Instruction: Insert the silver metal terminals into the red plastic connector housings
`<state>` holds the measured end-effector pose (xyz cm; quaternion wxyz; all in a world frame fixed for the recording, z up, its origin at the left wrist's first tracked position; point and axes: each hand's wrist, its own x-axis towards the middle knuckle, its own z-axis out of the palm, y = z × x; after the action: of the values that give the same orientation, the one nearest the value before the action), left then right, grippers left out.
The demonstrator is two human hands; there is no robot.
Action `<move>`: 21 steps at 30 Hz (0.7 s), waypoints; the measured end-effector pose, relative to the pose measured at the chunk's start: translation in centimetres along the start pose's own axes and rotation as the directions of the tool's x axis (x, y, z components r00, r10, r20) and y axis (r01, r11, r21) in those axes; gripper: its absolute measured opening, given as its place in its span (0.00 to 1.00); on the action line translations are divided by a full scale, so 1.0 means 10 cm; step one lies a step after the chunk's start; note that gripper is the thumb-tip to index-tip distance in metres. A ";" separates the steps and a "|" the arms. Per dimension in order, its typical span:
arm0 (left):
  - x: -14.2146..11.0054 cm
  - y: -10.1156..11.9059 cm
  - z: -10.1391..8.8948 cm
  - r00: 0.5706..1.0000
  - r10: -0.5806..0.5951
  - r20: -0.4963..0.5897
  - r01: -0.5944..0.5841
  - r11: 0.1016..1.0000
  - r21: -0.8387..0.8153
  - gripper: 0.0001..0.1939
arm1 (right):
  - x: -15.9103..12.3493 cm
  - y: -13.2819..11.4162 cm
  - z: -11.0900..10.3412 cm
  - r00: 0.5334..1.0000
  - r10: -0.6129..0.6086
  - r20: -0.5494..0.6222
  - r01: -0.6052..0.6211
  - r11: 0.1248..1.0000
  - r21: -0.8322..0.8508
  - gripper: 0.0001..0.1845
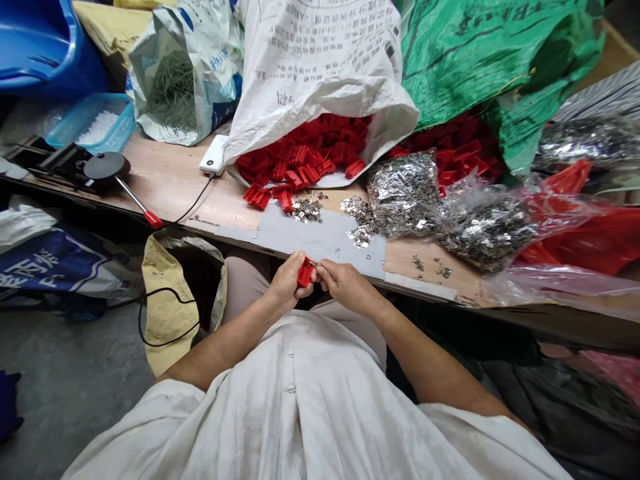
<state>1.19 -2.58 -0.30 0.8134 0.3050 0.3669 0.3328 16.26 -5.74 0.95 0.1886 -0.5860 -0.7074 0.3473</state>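
Between my hands, just off the bench's front edge, is a small red plastic part point(305, 273). My left hand point(289, 279) is closed around it, thumb on top. The fingers of my right hand point(341, 283) are pinched together at the part's right side, on something small and thin that I cannot make out. On the bench beyond lie a few loose red plastic parts point(259, 196) and small heaps of shiny metal pieces point(307, 211). More of the red parts spill from the mouth of a white woven sack point(320, 93).
Clear bags of metal pieces point(404, 193) and a green sack point(480, 60) stand at the right. A black clamp-like tool with a red-tipped lever point(107, 170), a white power bank point(214, 157) and a blue basket point(118, 123) are at the left. An open yellow sack point(167, 300) stands below the edge.
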 end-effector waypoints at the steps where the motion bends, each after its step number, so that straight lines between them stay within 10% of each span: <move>1: 0.00 0.00 -0.01 1.000 -0.002 0.012 0.002 1.000 -0.013 0.17 | 0.01 -0.01 -0.01 1.000 0.000 0.005 0.000 1.000 -0.010 0.16; 11: 0.00 -0.09 0.01 0.991 0.081 -0.108 -0.067 0.989 0.128 0.20 | 0.08 -0.08 0.03 0.995 0.080 0.062 -0.056 0.947 -0.318 0.15; 21: 0.06 0.06 -0.16 0.969 0.213 -0.121 -0.195 0.970 0.144 0.21 | 0.34 0.04 -0.14 1.000 -0.021 0.022 0.023 0.996 -0.083 0.14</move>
<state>0.07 -1.35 -0.96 0.7260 0.3708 0.4091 0.4100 16.69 -2.01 1.15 0.1603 -0.5817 -0.7298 0.3215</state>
